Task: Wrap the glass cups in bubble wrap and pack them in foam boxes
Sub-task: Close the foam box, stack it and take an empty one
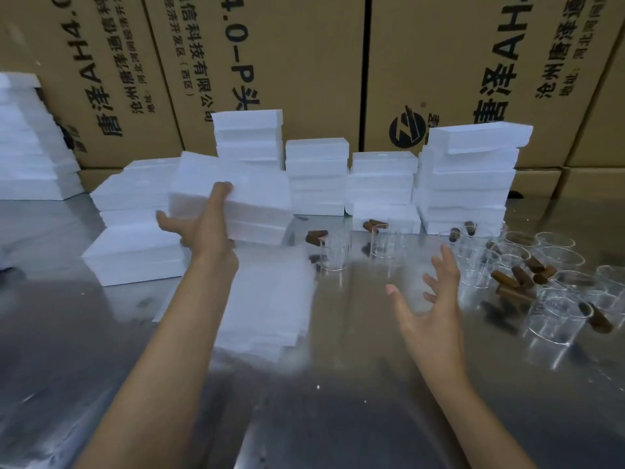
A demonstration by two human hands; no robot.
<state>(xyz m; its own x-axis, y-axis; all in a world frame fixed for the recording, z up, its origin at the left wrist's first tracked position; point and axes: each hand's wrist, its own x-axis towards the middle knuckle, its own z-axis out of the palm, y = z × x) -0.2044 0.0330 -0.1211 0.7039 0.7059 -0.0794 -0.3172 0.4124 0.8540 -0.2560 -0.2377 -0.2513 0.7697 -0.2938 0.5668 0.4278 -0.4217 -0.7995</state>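
My left hand grips a white foam box by its near side and holds it above the table, in front of the left foam stacks. My right hand hovers over the steel table with fingers spread, holding nothing. Just beyond it stand several clear glass cups with brown handles, crowded at the right. Two more cups stand apart in the middle. A stack of bubble wrap sheets lies flat between my forearms, partly hidden by my left arm.
Stacks of white foam boxes line the back of the steel table, with more at the left and far left. Large printed cardboard cartons form a wall behind them.
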